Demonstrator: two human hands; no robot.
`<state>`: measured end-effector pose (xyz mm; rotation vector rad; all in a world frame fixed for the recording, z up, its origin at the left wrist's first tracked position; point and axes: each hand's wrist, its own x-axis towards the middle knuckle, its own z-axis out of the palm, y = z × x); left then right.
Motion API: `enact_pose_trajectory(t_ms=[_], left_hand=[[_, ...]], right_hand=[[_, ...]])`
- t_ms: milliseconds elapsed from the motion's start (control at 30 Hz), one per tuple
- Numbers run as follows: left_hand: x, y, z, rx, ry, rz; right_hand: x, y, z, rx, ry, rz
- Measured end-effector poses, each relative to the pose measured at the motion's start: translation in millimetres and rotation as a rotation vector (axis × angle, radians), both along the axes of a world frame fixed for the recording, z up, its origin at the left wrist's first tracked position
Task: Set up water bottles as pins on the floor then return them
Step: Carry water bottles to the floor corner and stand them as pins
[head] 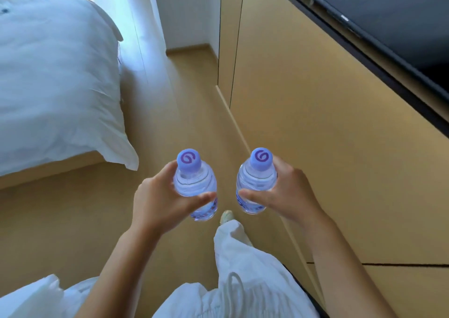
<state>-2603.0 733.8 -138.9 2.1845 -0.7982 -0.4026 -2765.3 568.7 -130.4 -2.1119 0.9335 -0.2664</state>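
Note:
I hold two clear water bottles with purple caps upright above the wooden floor. My left hand grips the left bottle round its body, thumb across the front. My right hand grips the right bottle the same way. The bottles are side by side, a small gap apart, at about waist height. Their lower ends show below my thumbs.
A bed with white bedding fills the left side. Wooden cabinet fronts run along the right, with a dark screen above them. A narrow strip of floor lies between. My white trousers and one foot show below.

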Motion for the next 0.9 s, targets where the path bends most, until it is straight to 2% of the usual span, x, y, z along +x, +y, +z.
enact_pose_trajectory(t_ms=[433, 733, 900], left_hand=[[181.0, -152.8, 9.9, 0.050, -0.046, 0.143], [282.7, -200.4, -1.3, 0.021, 0.002, 0.211], [366.9, -222.7, -3.8, 0.026, -0.009, 0.208]], right_hand=[[218.3, -173.8, 4.8, -0.037, -0.017, 0.198], [335.2, -233.1, -0.1, -0.025, -0.006, 0.270], [415.3, -254.6, -0.6, -0.026, -0.017, 0.256]])
